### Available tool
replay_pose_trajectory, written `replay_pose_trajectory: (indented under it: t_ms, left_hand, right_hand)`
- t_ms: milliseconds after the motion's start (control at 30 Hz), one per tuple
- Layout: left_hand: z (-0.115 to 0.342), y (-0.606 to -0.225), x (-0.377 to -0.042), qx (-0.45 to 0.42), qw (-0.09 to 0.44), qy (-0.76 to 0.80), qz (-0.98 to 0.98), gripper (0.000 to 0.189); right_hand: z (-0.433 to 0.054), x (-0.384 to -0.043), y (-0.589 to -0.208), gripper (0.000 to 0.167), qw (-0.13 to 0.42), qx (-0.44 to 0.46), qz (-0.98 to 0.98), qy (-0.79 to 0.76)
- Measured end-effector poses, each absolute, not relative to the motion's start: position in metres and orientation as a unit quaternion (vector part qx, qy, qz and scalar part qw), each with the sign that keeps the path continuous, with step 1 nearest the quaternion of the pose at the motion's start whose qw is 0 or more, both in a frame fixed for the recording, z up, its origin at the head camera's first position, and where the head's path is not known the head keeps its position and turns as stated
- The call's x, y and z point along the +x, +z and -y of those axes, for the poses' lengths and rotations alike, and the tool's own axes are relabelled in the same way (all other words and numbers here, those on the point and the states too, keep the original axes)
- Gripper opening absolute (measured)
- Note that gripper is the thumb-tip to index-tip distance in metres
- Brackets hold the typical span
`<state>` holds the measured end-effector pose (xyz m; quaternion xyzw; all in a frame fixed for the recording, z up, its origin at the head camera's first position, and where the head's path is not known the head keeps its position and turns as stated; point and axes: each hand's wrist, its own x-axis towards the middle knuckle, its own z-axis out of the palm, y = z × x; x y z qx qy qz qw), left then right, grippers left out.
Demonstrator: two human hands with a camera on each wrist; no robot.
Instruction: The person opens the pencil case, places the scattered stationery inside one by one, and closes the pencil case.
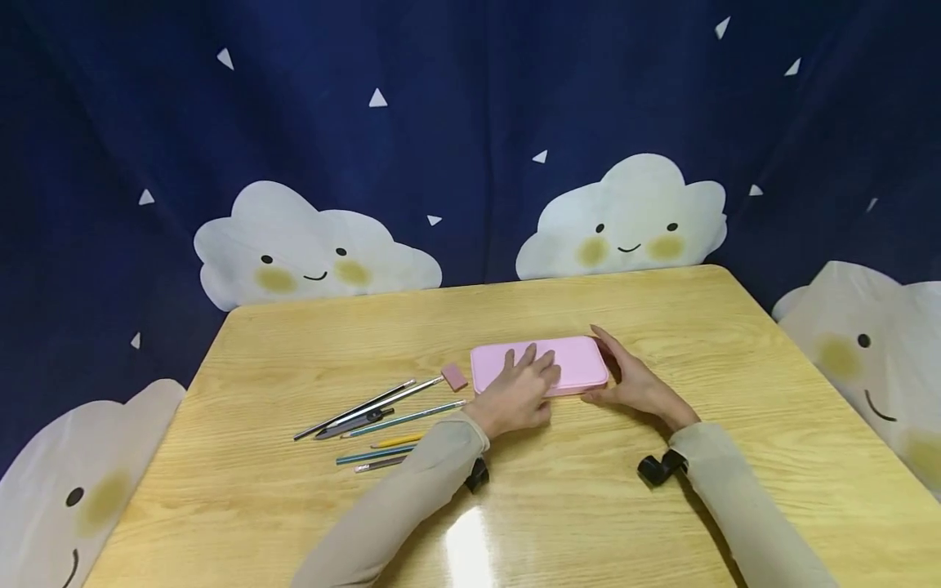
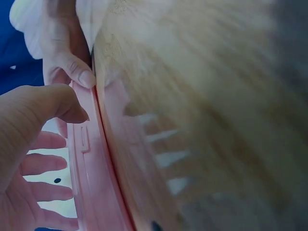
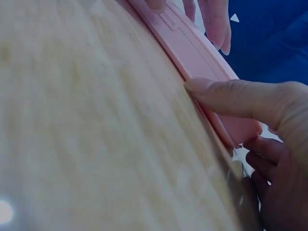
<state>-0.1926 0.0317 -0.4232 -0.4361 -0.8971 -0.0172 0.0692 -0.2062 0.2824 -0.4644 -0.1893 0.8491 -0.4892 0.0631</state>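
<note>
A closed pink pencil case (image 1: 577, 359) lies flat on the wooden table, its front side with a small raised tab (image 2: 84, 139) showing in the left wrist view. My left hand (image 1: 516, 394) is over the case's lid, fingers spread and thumb near the front edge. Around the right end of the case, my right hand (image 1: 638, 384) holds it, thumb at the front side and fingers at the far corner. In the right wrist view the right thumb (image 3: 231, 96) touches the front side; part of the fingers is hidden behind the case.
Left of the case lie a pink eraser (image 1: 455, 376), a drawing compass (image 1: 356, 423), a yellow pencil (image 1: 397, 441), a teal pencil (image 1: 375, 455) and several other pencils, partly covered by the left sleeve (image 1: 412, 498). A dark blue cloud-print curtain (image 1: 470, 122) hangs behind the table (image 1: 559, 506).
</note>
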Motion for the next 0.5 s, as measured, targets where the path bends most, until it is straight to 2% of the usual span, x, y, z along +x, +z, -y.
replay_pose_trajectory:
  t_ms: [300,500]
  left_hand:
    - [-0.042,-0.423,-0.191,-0.421,0.024,0.028,0.906,0.058]
    - [-0.044,-0.424,-0.190,-0.412,0.031,0.060,0.908,0.059]
  right_hand:
    - [-0.284,-0.212,-0.464,0.115,0.068,-0.177,-0.860,-0.475]
    - [-0.282,-0.212,-0.463,0.115,0.073,-0.172,-0.858,-0.478]
